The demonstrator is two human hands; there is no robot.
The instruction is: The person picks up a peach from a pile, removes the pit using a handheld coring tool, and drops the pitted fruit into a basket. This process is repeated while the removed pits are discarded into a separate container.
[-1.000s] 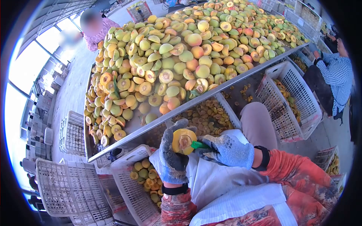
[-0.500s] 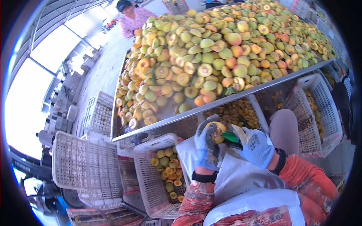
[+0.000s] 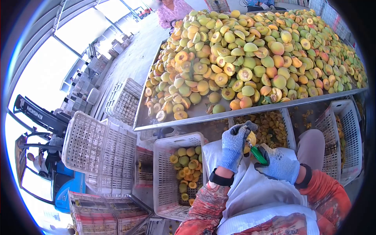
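In a blue-grey work glove, my left hand (image 3: 233, 148) closes its fingers and thumb round a cut yellow peach (image 3: 251, 140) above my lap. My right hand (image 3: 279, 163), gloved the same way, is wrapped round a tool with a green handle (image 3: 258, 155). The tool's tip meets the peach, and its working end is hidden there, so I cannot make out its exact kind. Beyond both hands, a metal-edged table (image 3: 203, 119) carries a big heap of halved and whole peaches (image 3: 246, 74).
A white crate (image 3: 159, 180) with peach halves stands left of my lap. Under the table edge, another crate (image 3: 290, 127) holds small brown-yellow pieces. More crates (image 3: 350, 129) are at right, stacked crates (image 3: 98, 147) at left. Behind are a blue forklift (image 3: 64, 184) and a person (image 3: 172, 13).
My view has swung left, so the heap appears further right and the forklift shows more. Both hands keep their hold on the peach and the tool, with the peach turned somewhat.
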